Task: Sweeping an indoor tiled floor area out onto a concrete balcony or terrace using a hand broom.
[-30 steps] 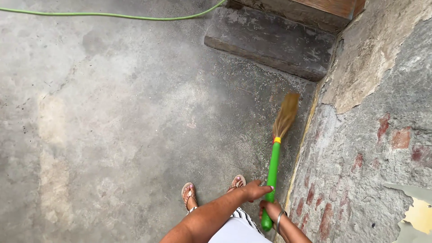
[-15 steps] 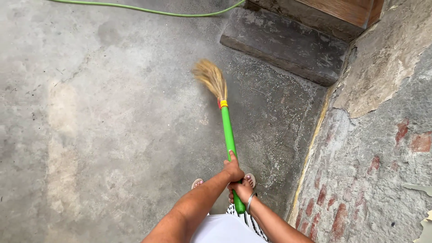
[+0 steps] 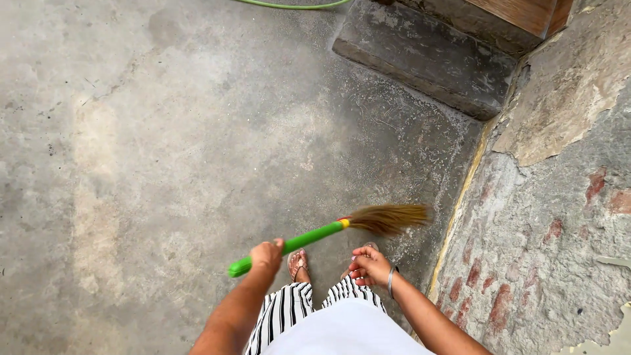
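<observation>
Clenched around the green handle, our left hand (image 3: 266, 255) carries the broom (image 3: 328, 231) alone, nearly level above the concrete floor (image 3: 151, 164), bristles pointing right toward the rough wall (image 3: 559, 197). Our right hand (image 3: 370, 266) hangs just beside it, fingers loosely curled, grasping nothing. Stone step (image 3: 427, 56) sits far right.

Soft even daylight, no hard shadows or glare; sharp overall, broom bristles (image 3: 389, 218) slightly motion-blurred
</observation>
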